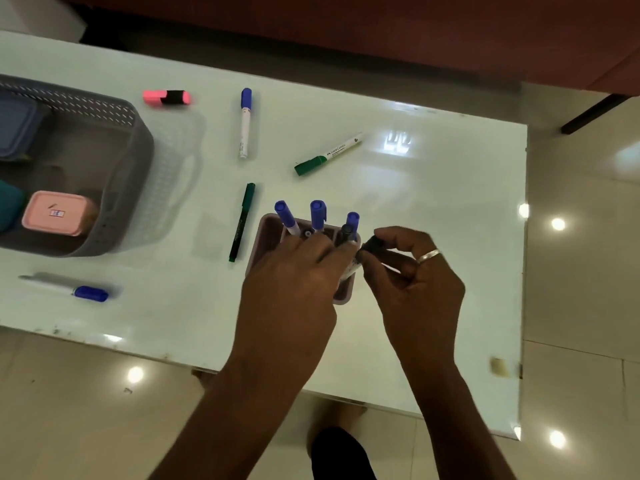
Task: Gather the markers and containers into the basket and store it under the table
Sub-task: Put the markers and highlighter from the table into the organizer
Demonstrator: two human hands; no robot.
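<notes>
Right fingertips point(382, 234) pinch the dark cap end of a black-capped marker point(371, 244). Its pale barrel runs down under the curled left fingers point(323, 244), which appear to grip it. Both the right hand point(420, 282) and the left hand point(294, 285) hover over the near right corner of the pen holder point(264, 237), the left one covering much of its top. Three blue-capped markers point(318, 213) stand upright in the holder. A thin green pen point(242, 221) lies just left of the holder, a green marker point(327, 154) beyond it to the right, a blue-and-white marker point(245, 123) and a pink highlighter point(166, 97) further beyond to the left, and a second blue marker point(71, 289) well to its left, nearer me. The basket point(138, 140) sits well left of the holder on the table point(433, 188), with a pink box point(55, 213) and a blue box point(17, 129) inside. I judge the risks as follows: pulling on the cap alone may separate it from the barrel, and the left hand, pressing on one corner, may tip the holder and spill its markers. The glossy tabletop would let loose markers roll off the edge.
</notes>
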